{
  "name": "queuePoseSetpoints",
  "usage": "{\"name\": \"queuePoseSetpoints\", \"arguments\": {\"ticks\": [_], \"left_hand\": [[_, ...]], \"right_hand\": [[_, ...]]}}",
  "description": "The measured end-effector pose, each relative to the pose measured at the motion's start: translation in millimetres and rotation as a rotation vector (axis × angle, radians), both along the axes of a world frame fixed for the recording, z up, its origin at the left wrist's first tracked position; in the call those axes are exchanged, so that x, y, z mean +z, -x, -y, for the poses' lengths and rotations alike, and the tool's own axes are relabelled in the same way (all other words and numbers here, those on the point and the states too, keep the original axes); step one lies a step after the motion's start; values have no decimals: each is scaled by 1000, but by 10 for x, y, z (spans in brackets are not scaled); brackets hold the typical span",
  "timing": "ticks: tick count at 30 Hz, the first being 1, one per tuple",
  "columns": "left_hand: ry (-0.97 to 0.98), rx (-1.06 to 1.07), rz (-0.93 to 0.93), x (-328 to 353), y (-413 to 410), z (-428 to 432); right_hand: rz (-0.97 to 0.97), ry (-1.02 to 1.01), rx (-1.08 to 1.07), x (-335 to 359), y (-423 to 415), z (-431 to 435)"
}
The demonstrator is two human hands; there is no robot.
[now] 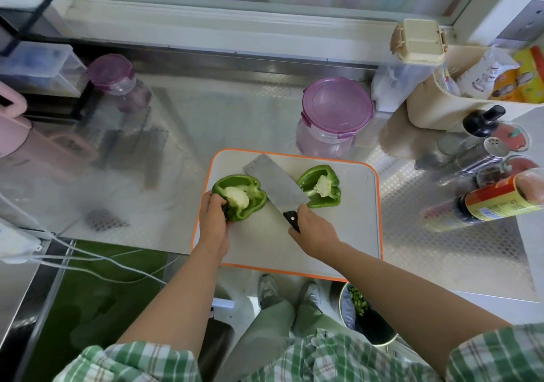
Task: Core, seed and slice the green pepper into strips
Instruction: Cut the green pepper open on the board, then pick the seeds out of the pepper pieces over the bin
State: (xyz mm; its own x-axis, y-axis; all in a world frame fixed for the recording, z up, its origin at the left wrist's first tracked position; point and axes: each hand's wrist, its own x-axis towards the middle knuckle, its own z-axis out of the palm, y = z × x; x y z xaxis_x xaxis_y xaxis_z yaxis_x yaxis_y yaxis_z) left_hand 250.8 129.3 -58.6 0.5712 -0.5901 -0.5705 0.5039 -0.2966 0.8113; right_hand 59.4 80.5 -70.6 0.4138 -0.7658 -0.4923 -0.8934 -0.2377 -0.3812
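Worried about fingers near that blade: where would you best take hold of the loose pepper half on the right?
The half lies cut side up, so probably take its right wall, coming from the right, away from the cleaver beside its left edge. A thumb could hook inside the open hollow, fingers on the outer skin, clear of the seed core.

The left green pepper half (255, 202) and right green pepper half (323, 201) show creamy white seed cores. The white plastic cutting board (347, 228) is orange-rimmed, and the grey steel cleaver (273, 181) is black-handled. The silver metal worktop (426, 234) bears embossed dots. The clear round jar (337, 107) has a purple lid.
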Motion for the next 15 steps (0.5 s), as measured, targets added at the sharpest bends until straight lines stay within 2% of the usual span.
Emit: {"name": "queuePoseSetpoints", "arguments": {"ticks": [5,9,11,13,15], "left_hand": [[11,-93,-88,5,-36,25],[6,-203,-116,-2,-14,104],[12,-226,-117,23,22,131],[10,-273,-112,9,50,158],[11,-356,-117,35,94,209]], "right_hand": [[8,11,34,-44,29,9],[85,41,-69,43,38,71],[279,4,-278,159,37,121],[611,-196,-532,340,8,154],[818,-416,-595,514,2,189]]}}
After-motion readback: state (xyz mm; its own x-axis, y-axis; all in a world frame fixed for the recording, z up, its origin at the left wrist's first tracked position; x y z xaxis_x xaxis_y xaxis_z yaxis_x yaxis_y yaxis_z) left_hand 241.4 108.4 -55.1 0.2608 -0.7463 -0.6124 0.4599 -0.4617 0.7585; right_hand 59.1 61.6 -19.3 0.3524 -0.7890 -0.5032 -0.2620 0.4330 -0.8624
